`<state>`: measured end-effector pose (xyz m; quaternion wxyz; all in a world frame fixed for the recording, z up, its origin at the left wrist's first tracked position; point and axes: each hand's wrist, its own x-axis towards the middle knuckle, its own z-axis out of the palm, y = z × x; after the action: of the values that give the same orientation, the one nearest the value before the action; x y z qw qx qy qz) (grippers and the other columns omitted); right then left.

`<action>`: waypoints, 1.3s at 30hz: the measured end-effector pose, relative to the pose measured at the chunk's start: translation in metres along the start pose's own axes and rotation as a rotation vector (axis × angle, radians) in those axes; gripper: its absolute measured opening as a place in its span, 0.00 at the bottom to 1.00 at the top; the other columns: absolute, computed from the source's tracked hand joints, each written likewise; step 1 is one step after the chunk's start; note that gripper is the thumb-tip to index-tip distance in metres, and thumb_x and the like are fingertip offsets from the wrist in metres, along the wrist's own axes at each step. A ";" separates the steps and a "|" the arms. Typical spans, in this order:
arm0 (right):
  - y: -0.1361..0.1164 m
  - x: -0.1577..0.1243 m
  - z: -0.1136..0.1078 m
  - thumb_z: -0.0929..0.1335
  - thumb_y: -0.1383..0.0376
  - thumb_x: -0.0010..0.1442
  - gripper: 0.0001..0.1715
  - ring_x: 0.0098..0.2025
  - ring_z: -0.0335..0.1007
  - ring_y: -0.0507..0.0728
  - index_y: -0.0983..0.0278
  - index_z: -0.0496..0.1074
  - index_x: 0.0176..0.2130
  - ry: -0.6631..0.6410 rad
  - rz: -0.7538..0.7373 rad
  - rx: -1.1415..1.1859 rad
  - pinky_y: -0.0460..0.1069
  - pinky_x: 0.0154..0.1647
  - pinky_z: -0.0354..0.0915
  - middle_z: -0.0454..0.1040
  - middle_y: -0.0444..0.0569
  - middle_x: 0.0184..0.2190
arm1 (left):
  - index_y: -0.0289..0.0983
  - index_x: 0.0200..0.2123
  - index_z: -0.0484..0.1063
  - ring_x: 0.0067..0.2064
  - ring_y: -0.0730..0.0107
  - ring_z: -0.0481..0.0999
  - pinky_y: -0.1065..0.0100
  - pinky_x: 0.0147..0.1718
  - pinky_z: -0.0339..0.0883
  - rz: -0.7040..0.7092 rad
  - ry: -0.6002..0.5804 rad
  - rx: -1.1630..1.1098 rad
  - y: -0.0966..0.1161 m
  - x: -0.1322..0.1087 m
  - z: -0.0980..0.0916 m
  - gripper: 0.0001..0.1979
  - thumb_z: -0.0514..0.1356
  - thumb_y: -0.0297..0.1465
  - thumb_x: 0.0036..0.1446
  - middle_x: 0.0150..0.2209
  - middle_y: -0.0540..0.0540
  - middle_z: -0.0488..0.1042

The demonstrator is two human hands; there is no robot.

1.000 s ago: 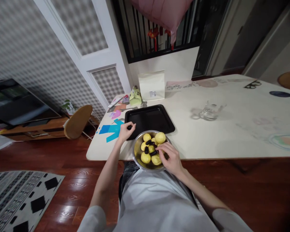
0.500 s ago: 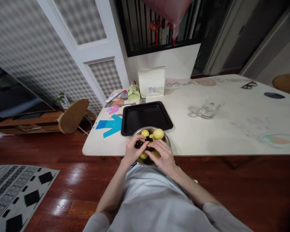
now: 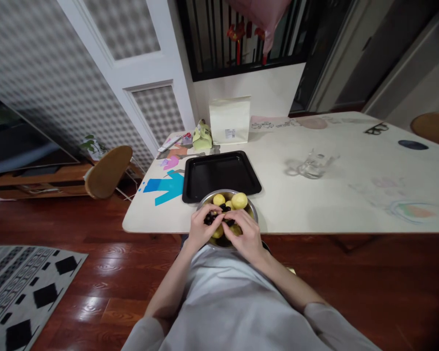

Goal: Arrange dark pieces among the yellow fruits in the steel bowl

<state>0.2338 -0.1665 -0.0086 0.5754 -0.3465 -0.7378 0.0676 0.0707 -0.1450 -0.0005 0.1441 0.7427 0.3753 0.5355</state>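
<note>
Two hands work over a metal bowl, which stands at the near edge of the worktop, just in front of a black tray; its underside support is hidden. The bowl contains yellow round fruits and dark pieces. The step in hand appears to be handling the dark pieces above the bowl. The left hand is curled, with dark pieces apparently held between thumb and fingers. The right hand is partly closed, fingertips meeting those of the left; whether it grips anything cannot be determined. The next move calls for controlled fingertip contact, with the left hand kept closed enough to retain its load.

At the rear of the worktop, a pale paper bag stands upright beside a green packet. A clear glass vessel is to the right. Beyond the worktop's left end are a wooden chair and a patterned rug on a reddish-brown floor.
</note>
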 end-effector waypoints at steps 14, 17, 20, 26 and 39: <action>0.032 -0.003 -0.034 0.67 0.68 0.69 0.06 0.42 0.75 0.60 0.60 0.75 0.44 -0.051 0.126 -0.166 0.56 0.44 0.71 0.80 0.50 0.39 | 0.36 0.33 0.74 0.29 0.73 0.72 0.72 0.31 0.64 -0.232 0.075 -0.016 -0.004 0.004 0.003 0.11 0.62 0.36 0.66 0.27 0.51 0.73; 0.034 -0.008 -0.030 0.68 0.67 0.69 0.04 0.41 0.73 0.61 0.60 0.75 0.43 -0.106 0.140 -0.220 0.56 0.44 0.70 0.80 0.50 0.38 | 0.36 0.33 0.74 0.28 0.74 0.70 0.73 0.30 0.63 -0.243 0.062 -0.019 -0.005 0.004 0.004 0.11 0.62 0.36 0.66 0.26 0.52 0.72; 0.036 -0.010 -0.027 0.69 0.65 0.69 0.03 0.41 0.72 0.62 0.62 0.74 0.42 -0.147 0.153 -0.277 0.56 0.43 0.67 0.79 0.50 0.37 | 0.36 0.33 0.74 0.28 0.74 0.70 0.73 0.30 0.63 -0.250 0.059 -0.024 -0.005 0.003 0.004 0.11 0.62 0.36 0.66 0.26 0.52 0.72; 0.038 -0.011 -0.028 0.69 0.64 0.69 0.03 0.41 0.72 0.62 0.61 0.74 0.41 -0.170 0.158 -0.279 0.56 0.42 0.66 0.79 0.50 0.37 | 0.36 0.33 0.75 0.28 0.74 0.71 0.73 0.30 0.64 -0.250 0.036 -0.037 -0.004 0.004 0.004 0.10 0.62 0.36 0.66 0.27 0.52 0.74; 0.014 -0.006 -0.009 0.69 0.68 0.69 0.09 0.43 0.75 0.60 0.61 0.75 0.48 -0.140 0.001 0.007 0.56 0.46 0.72 0.80 0.51 0.41 | 0.37 0.46 0.76 0.32 0.69 0.74 0.69 0.35 0.69 -0.096 -0.140 -0.034 -0.003 0.001 0.001 0.13 0.66 0.39 0.63 0.31 0.50 0.74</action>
<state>0.2485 -0.1622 -0.0169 0.5235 -0.3394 -0.7758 0.0945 0.0701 -0.1422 -0.0020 0.2081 0.7570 0.3902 0.4809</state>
